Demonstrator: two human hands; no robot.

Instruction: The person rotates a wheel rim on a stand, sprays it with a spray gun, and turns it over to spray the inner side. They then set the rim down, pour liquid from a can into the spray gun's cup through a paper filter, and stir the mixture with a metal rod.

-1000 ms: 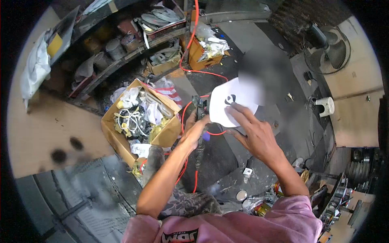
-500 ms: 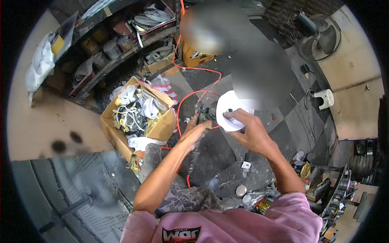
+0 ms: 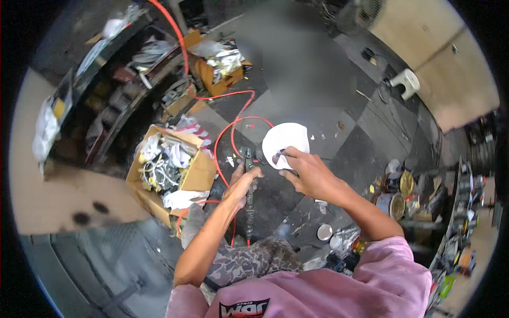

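My left hand [image 3: 243, 183] is wrapped around a dark, paint-crusted spray gun [image 3: 247, 155], with its hose end running down toward my lap. Just right of the gun, my right hand [image 3: 314, 174] pinches a curved piece of white paper [image 3: 283, 137] between thumb and fingers. A small dark purple patch shows on the paper beside my fingertips. The paper's left edge comes close to the gun's front end, and part of the gun is hidden behind my left fingers.
A red hose [image 3: 218, 139] loops over the checkered floor. To the left stands a cardboard box [image 3: 197, 172] full of rubbish, with another box [image 3: 216, 85] behind it. Cans [image 3: 391, 205] and bottles crowd the right side; a white stool [image 3: 405, 84] stands farther off.
The view has shifted and turned, with surroundings displaced. Both hands still hold the gun and paper; the paper now tilts differently, showing more of the dark patch.
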